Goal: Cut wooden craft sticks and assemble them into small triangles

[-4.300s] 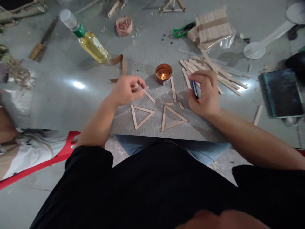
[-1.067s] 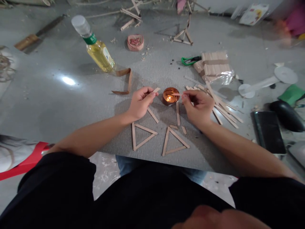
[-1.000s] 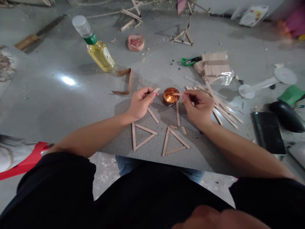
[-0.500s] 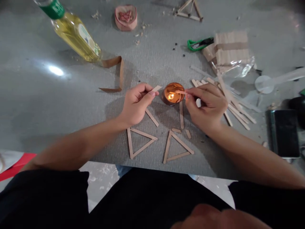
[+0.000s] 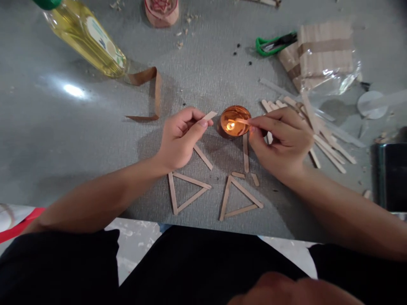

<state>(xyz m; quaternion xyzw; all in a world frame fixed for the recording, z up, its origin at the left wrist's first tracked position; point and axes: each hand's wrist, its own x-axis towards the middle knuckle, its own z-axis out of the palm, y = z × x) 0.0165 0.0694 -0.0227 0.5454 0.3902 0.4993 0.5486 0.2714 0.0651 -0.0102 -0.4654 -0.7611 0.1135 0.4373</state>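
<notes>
Between my hands stands a small amber cup (image 5: 226, 132) with a lit flame inside. My left hand (image 5: 182, 137) is closed on a wooden craft stick (image 5: 210, 115), whose slanted cut end points toward the cup. With thumb and forefinger, my right hand (image 5: 281, 142) pinches another thin stick (image 5: 243, 121), its tip over the cup's mouth by the flame. Below the hands lie two triangles of sticks, a left one (image 5: 190, 180) and a right one (image 5: 225, 199). A loose stick (image 5: 203, 157) sits under my left hand, and one more (image 5: 246, 153) stands out below the cup.
An oil bottle (image 5: 92, 40) and a bent brown strip (image 5: 157, 93) are at the upper left. Upper right are a green cutter (image 5: 269, 46), a bundle of sticks in plastic (image 5: 327, 53) and loose sticks (image 5: 329, 152). A dark phone-like slab (image 5: 389, 178) lies far right.
The camera view has shifted slightly, so the far objects sit higher and farther toward the edges. Both hands keep their grips, with the right stick still over the cup.
</notes>
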